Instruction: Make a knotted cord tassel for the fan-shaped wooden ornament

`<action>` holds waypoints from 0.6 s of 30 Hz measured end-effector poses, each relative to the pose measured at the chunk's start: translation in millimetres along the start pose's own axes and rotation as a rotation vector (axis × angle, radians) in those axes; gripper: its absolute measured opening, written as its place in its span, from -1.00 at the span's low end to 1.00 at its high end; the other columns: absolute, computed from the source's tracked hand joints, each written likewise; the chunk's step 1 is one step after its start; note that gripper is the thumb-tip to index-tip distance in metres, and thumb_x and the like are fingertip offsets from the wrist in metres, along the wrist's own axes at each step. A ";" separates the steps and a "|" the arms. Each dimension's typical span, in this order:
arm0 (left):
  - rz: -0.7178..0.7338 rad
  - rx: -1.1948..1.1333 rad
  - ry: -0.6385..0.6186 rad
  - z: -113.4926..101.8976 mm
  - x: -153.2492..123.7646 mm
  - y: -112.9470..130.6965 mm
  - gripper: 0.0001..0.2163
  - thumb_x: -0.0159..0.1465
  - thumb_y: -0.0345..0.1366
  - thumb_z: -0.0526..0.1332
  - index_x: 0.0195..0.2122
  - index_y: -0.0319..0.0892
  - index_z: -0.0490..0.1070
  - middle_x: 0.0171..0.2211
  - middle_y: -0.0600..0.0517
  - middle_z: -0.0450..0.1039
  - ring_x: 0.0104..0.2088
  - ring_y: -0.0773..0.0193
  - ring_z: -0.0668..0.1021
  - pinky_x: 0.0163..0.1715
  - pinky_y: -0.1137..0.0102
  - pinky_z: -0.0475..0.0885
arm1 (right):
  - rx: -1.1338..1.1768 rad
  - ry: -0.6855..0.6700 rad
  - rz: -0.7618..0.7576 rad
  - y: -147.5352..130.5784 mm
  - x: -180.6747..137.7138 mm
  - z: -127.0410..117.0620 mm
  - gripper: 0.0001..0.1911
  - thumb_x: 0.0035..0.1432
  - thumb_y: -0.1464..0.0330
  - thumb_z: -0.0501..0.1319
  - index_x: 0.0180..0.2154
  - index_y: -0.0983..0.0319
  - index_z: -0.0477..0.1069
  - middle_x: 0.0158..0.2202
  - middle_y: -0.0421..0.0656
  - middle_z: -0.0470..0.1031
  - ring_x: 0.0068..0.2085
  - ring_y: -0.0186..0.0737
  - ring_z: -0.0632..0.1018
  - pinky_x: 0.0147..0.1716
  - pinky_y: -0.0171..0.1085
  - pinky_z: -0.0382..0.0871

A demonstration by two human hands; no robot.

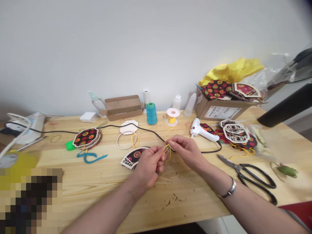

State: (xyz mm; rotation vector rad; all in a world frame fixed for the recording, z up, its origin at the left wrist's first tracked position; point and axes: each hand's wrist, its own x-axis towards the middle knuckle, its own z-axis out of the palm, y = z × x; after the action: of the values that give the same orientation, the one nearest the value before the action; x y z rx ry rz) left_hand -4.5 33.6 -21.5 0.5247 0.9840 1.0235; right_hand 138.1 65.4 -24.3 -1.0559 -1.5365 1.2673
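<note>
Both my hands meet over the middle of the wooden table, pinching a looped yellow cord [166, 149]. My left hand [151, 164] is closed on one part of it, fingers curled. Closed from the other side, my right hand [184, 149] grips the cord between thumb and forefinger. Behind my left hand lies a fan-shaped piece [135, 156] with dark patterned cloth and a pale lattice frame, partly covered by the hand. A spool of yellow cord [172, 119] stands farther back, its strand running toward my right hand.
A white glue gun [204, 131] and large black-handled scissors [248, 172] lie to the right. Teal thread [151, 114] stands near the wall. Patterned pieces [85, 137] are stacked left beside a blue cord [91, 158]. A cardboard box [219, 109] holds more pieces. A black cable [136, 126] crosses the table.
</note>
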 end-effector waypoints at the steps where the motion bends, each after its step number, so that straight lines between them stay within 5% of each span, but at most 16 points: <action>1: -0.008 -0.005 -0.010 -0.4 0.1 0.0 -0.70 -0.06 -0.23 0.39 -0.51 -0.24 0.28 -0.69 0.23 0.19 -0.73 0.62 0.03 -0.76 0.63 -0.10 | -0.017 -0.003 -0.014 -0.2 0.4 -1.9 -0.77 0.09 0.22 0.20 -0.36 0.26 0.49 -0.40 -0.15 0.45 -0.34 -0.27 0.43 -0.31 -0.27 0.30; 5: -0.051 -0.033 -0.056 -2.1 0.8 -0.2 -0.73 -0.06 -0.28 0.40 -0.46 -0.26 0.32 -0.69 0.22 0.20 -0.73 0.63 0.02 -0.75 0.64 -0.11 | -0.033 -0.047 -0.068 0.7 2.8 -9.0 -0.81 0.02 0.29 0.27 -0.30 0.24 0.54 -0.42 -0.18 0.43 -0.37 -0.29 0.41 -0.35 -0.28 0.28; 10: -0.067 -0.015 -0.072 -1.7 0.7 -0.4 -0.73 -0.05 -0.27 0.40 -0.47 -0.28 0.34 -0.68 0.19 0.24 -0.74 0.63 0.04 -0.75 0.62 -0.11 | 0.039 -0.094 -0.106 -1.0 4.1 -12.2 -0.86 -0.05 0.29 0.34 -0.47 0.24 0.53 -0.48 -0.19 0.42 -0.39 -0.30 0.40 -0.36 -0.27 0.26; 18: -0.052 0.019 -0.078 -2.2 1.6 -1.6 -0.73 -0.03 -0.26 0.38 -0.52 -0.28 0.31 -0.66 0.18 0.26 -0.73 0.63 0.05 -0.75 0.62 -0.09 | 0.185 -0.084 0.090 -5.0 1.6 -12.5 -0.86 -0.08 0.30 0.35 -0.50 0.26 0.53 -0.55 -0.22 0.49 -0.48 -0.36 0.41 -0.41 -0.32 0.26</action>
State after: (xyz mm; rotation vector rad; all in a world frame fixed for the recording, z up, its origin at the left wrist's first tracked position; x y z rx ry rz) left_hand -5.4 34.1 -24.4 0.5476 0.9343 0.9416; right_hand 149.3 69.6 -17.7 -0.9722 -1.4153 1.5022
